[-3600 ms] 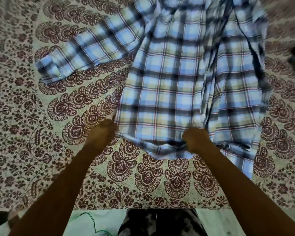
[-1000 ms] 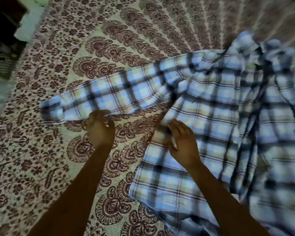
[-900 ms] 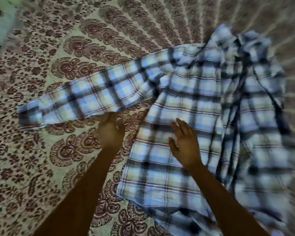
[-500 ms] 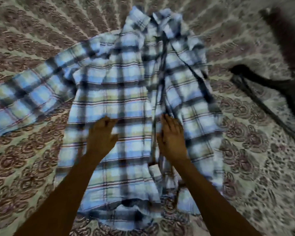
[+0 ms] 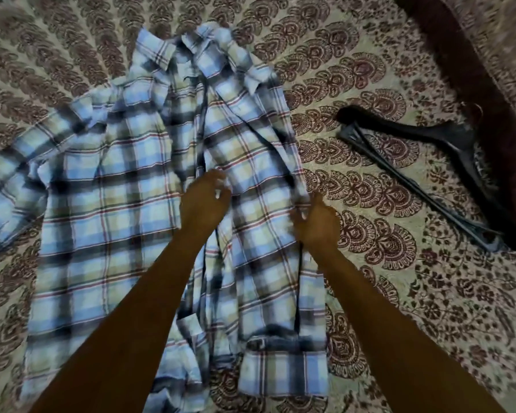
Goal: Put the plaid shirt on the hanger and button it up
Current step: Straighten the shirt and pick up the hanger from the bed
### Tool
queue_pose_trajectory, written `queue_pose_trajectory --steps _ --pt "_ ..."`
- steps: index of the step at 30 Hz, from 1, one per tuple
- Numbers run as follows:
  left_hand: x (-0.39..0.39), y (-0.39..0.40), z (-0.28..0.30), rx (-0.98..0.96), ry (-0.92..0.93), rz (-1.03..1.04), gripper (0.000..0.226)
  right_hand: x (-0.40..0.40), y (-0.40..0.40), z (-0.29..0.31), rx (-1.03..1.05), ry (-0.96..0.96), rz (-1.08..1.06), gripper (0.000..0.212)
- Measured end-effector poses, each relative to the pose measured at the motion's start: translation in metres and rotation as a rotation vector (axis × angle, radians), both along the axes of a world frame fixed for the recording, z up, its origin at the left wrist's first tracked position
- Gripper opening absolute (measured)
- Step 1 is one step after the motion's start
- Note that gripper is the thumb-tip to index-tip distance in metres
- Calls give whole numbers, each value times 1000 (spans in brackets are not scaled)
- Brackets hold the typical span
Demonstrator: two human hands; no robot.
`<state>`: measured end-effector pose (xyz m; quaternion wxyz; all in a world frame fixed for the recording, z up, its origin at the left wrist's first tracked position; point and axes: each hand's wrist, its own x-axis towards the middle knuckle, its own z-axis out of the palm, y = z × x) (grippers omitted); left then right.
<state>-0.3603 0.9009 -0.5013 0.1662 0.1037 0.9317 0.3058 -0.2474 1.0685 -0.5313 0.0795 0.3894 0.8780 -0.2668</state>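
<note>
Covering everything under both hands, a printed bedspread (image 5: 399, 263) carries the plaid shirt (image 5: 116, 234), spread collar-away with its front open. The black hanger (image 5: 414, 174) lies apart from the shirt, beyond and outward of the right hand (image 5: 316, 225). That hand's grip pinches the shirt's outer edge — the left hand (image 5: 204, 201) rests on the cloth beside it, grip curled, though blur hides whether it pinches fabric.

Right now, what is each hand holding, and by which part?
Both hold the shirt: left hand at the front opening's edge, right hand at its right side edge. Each exact grip is blurred.
</note>
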Motion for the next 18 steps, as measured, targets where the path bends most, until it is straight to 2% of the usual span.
queue_pose_trajectory --steps 2,4,5,7,9,10,11,12,13,14,15,16,18 --pt "-2 15 2 66 -16 13 29 -2 4 4 -33 98 -2 28" --pt "-2 22 6 258 -118 140 18 -2 -5 16 -70 380 60 30" --pt "-3 24 9 385 -227 222 16 -3 -15 25 -89 490 137 33" --pt "-6 23 19 609 -499 369 26 -6 -38 40 -189 627 381 29" --pt "-11 8 21 754 -685 415 53 -8 -66 44 -352 587 639 28" --pt "-14 -1 22 763 -733 440 67 -8 -76 43 -463 516 715 32" --pt "-17 -10 21 732 -720 445 71 -8 -83 42 -593 454 719 34" --pt "-19 -19 21 663 -657 421 61 -7 -85 41 -693 401 651 33" --pt "-22 -29 18 580 -571 381 39 -4 -85 38 -745 375 539 30" --pt "-24 -39 14 520 -507 372 18 1 -81 36 -691 350 414 28" --pt "-26 -50 9 476 -483 411 14 5 -73 28 -560 338 297 27" --pt "-25 -61 5 449 -477 486 21 12 -63 22 -371 315 203 28" --pt "-23 -88 -4 415 -444 682 29 27 -44 12 -39 131 45 37"
